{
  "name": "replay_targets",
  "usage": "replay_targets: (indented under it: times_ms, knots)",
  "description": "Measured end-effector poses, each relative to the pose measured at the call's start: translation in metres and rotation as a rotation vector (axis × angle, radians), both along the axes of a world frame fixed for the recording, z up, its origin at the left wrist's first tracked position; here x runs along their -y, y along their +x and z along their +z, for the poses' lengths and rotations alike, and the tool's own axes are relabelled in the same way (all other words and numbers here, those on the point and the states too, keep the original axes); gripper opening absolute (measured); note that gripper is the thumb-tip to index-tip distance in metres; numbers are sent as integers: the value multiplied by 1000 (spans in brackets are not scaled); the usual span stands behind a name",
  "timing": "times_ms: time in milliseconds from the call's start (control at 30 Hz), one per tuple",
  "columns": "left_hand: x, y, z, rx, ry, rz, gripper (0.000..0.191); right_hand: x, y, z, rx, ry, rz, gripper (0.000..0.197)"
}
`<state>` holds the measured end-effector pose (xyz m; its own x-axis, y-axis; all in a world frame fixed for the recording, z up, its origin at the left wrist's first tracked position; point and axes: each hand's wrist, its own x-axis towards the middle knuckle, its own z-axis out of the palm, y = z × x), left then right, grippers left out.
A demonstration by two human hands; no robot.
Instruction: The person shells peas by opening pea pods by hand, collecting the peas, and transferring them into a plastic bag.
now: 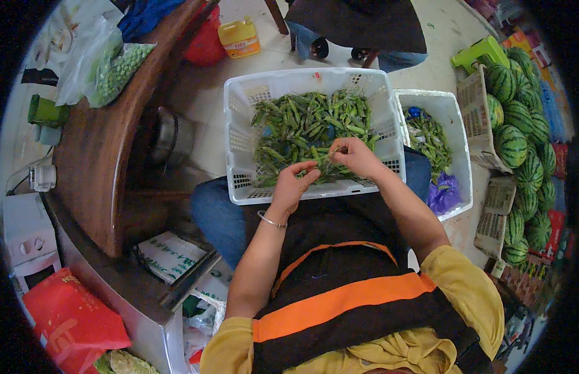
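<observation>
A white plastic crate [312,192] with slotted walls rests across my lap, holding many green pea pods [294,112]. Over its near side, my left hand [296,180] pinches one end of a green pea pod [323,158] between thumb and fingers. At the pod's other end, my right hand [352,156] grips with curled fingertips. To the right of the crate stands a white foam box [463,154] containing more pods or shells [429,140] and a purple plastic bag [443,192].
Watermelons [511,145] and plastic baskets [471,119] line the right. On the left are a wooden table [95,163] and a bag of shelled peas [123,70]. Beyond the crate are a yellow jug [240,38] and a seated person's legs [401,60]. A red bag [74,318] lies lower left.
</observation>
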<state>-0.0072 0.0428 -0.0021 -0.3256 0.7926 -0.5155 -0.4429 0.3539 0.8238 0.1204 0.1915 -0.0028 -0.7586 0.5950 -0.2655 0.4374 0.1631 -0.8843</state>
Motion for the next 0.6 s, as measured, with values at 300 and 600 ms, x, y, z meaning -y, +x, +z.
replay_targets:
  times_ms: [300, 600]
  knots:
    - [1, 10, -2, 140, 103, -106, 12, 35, 2, 22, -193, -465, -123, 12]
    - [4, 12, -12, 352, 170, 132, 11, 50, 8, 5, -80, -317, 42, 10]
